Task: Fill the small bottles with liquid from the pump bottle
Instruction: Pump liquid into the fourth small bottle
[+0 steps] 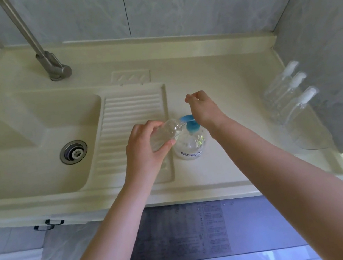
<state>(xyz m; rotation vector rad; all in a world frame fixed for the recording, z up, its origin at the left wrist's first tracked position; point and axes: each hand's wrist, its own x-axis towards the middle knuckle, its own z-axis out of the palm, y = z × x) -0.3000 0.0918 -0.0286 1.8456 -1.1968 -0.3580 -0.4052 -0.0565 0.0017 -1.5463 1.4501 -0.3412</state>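
Left hand (144,150) fingers (143,128) grip small bottle (166,133); right hand (204,110) presses pump (190,124).

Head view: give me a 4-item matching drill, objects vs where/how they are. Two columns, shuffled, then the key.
Things
1. small bottle
2. pump bottle
3. capped bottles
4. faucet

States
A. by the right wall
B. behind the basin
C. tilted in the left hand, mouth at the blue nozzle
D. upright, right hand's wrist on its blue pump head

Pairs: 1-C, 2-D, 3-A, 4-B

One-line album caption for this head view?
Left hand tilts a small bottle to the pump bottle nozzle; right hand presses the pump.
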